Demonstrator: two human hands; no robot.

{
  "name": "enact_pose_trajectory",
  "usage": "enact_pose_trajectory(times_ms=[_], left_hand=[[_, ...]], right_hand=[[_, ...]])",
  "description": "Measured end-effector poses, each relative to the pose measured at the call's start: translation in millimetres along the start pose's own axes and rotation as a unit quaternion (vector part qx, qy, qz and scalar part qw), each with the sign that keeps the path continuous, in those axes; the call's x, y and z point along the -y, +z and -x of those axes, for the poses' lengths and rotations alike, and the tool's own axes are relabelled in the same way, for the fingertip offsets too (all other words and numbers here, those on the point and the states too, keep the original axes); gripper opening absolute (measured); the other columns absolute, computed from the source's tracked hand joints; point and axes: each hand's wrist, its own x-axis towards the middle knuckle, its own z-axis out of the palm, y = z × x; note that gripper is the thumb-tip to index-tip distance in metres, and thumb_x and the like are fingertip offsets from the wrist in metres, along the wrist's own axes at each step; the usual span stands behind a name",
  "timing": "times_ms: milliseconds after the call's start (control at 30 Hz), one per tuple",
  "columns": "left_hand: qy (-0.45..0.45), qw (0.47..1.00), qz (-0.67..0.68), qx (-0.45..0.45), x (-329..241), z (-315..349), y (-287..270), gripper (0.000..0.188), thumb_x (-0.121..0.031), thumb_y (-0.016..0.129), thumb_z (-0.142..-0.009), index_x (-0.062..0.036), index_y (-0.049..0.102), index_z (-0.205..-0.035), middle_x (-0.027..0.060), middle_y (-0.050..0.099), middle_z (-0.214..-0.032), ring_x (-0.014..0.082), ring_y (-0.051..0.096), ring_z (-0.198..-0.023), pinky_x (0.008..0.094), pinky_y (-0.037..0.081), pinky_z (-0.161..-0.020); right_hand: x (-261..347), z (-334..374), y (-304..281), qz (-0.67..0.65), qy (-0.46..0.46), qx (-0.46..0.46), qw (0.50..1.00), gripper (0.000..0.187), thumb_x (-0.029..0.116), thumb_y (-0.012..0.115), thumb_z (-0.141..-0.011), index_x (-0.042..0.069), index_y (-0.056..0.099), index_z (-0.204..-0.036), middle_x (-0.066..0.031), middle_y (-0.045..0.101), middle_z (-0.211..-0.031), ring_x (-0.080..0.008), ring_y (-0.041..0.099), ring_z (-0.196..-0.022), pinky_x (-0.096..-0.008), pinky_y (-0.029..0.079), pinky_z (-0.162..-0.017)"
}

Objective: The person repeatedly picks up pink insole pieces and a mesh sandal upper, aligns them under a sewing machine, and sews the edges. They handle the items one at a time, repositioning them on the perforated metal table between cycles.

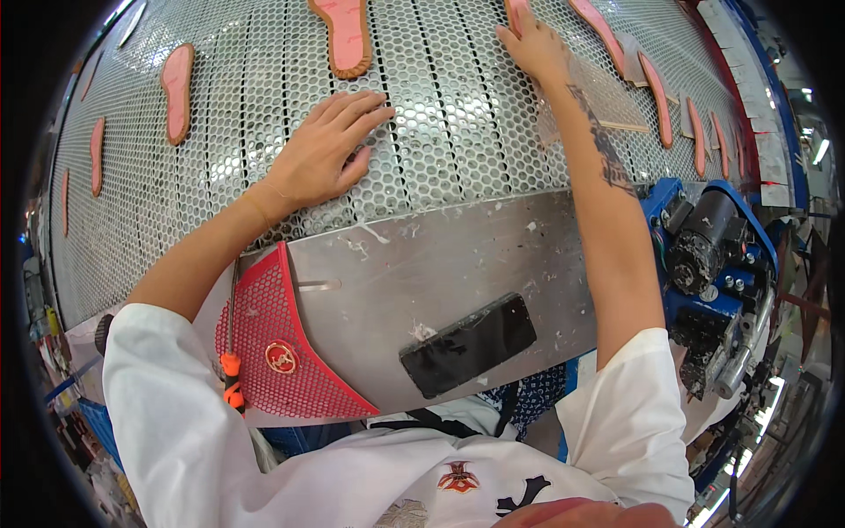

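My right hand (537, 51) reaches to the far side with its thumb and fingers closed on a pink shoe insole (516, 8), mostly cut off by the upper edge. My left hand (327, 151) hovers over or rests on the perforated metal conveyor (431, 123), fingers spread and holding nothing. Just beyond it lies another pink insole (349, 40) with a pleated brown rim. A similar insole (177, 95) lies farther left. Under my right forearm, a clear plastic sheet (607, 97) lies on the conveyor.
On the near metal ledge (370, 308) are a black phone (469, 345), a red perforated sheet (264, 339) and an orange-handled screwdriver (231, 378). A blue-mounted motor (701, 242) stands at the right. Several insoles, including one at the right (656, 101), line the conveyor.
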Motion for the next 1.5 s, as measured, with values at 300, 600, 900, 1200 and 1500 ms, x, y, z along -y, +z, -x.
enact_pose_trajectory(times_ms=[300,600,900,1200,1500], left_hand=[[-0.01,1.0,-0.001,-0.025,-5,-2,-2,0.054,-0.016,0.059,-0.088,-0.0066,0.051,-0.141,0.0162,0.052,-0.144,0.034,0.048,-0.135,0.0497,0.032,-0.119],[-0.043,0.999,0.01,0.001,-6,-3,-3,0.062,-0.012,0.059,-0.085,-0.0044,0.048,-0.145,0.016,0.047,-0.149,0.0362,0.043,-0.139,0.0486,0.031,-0.12],[-0.048,0.999,0.014,-0.016,-10,-10,-6,0.055,-0.013,0.059,-0.088,-0.0044,0.05,-0.141,0.0165,0.053,-0.14,0.0362,0.049,-0.132,0.0491,0.035,-0.116],[-0.038,0.999,0.027,-0.01,-8,-12,-9,0.05,-0.019,0.058,-0.093,-0.0025,0.052,-0.139,0.0173,0.053,-0.142,0.0375,0.048,-0.132,0.0487,0.035,-0.115],[-0.032,0.998,0.03,-0.048,-12,-17,-6,0.047,-0.019,0.056,-0.096,-0.0023,0.05,-0.139,0.0179,0.054,-0.14,0.0374,0.049,-0.132,0.0483,0.035,-0.115]], right_hand=[[34,-48,5,-0.025,-0.071,-0.167,0.983,0.068,0.05,0.055,-0.097,0.007,0.042,-0.148,-0.0286,0.066,-0.118,-0.0475,0.065,-0.105,-0.0541,0.05,-0.091],[6,-65,-22,-0.103,-0.257,-0.009,0.961,0.03,0.03,0.06,-0.096,0.004,0.075,-0.092,-0.02,0.073,-0.091,-0.0387,0.069,-0.086,-0.0465,0.054,-0.078],[-89,-128,-4,0.143,-0.021,-0.15,0.978,0.084,0.034,0.072,-0.084,0.012,0.034,-0.155,-0.0287,0.062,-0.13,-0.0421,0.062,-0.118,-0.0485,0.05,-0.101],[-159,-142,-9,-0.093,0.079,-0.107,0.987,0.092,0.021,0.072,-0.081,0.012,0.024,-0.159,-0.0291,0.06,-0.133,-0.0431,0.06,-0.12,-0.0453,0.049,-0.102],[-77,-144,-95,-0.136,-0.108,-0.328,0.929,0.059,0.008,0.068,-0.082,0.011,0.053,-0.139,-0.0192,0.07,-0.115,-0.0342,0.07,-0.099,-0.0412,0.055,-0.087]])
